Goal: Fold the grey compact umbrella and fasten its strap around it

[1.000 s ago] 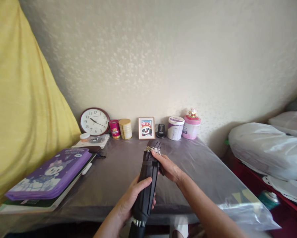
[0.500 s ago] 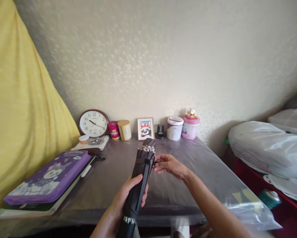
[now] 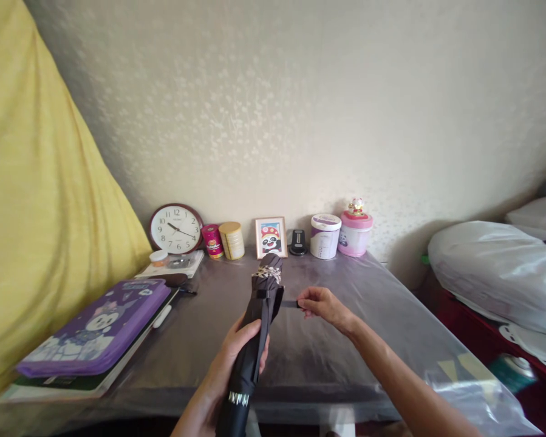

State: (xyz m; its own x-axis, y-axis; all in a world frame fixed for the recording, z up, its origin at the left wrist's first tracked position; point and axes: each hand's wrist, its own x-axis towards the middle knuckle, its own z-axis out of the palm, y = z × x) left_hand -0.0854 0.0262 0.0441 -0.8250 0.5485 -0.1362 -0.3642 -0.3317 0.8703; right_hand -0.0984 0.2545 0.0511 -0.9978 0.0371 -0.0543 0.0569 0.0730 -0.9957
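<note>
A folded black umbrella [image 3: 253, 331] slants up over the front of the table, its handle toward me and its top pointing at the wall. My left hand [image 3: 243, 347] wraps around its lower half, thumb on top. Just right of the umbrella, my right hand [image 3: 322, 306] pinches the end of its thin dark strap [image 3: 291, 303], which stretches sideways from the canopy. A patterned cord [image 3: 268, 274] circles the umbrella near its top.
The table [image 3: 336, 358] has a glossy grey cover. At left lie a purple case [image 3: 104, 328] and books. Along the wall stand a clock [image 3: 176, 229], tins, a framed panda picture [image 3: 271, 238] and tubs. White bags [image 3: 495, 273] are piled at right.
My right hand has moved right, away from the umbrella, drawing the strap out from the canopy. My left hand keeps its grip. The view has shifted slightly.
</note>
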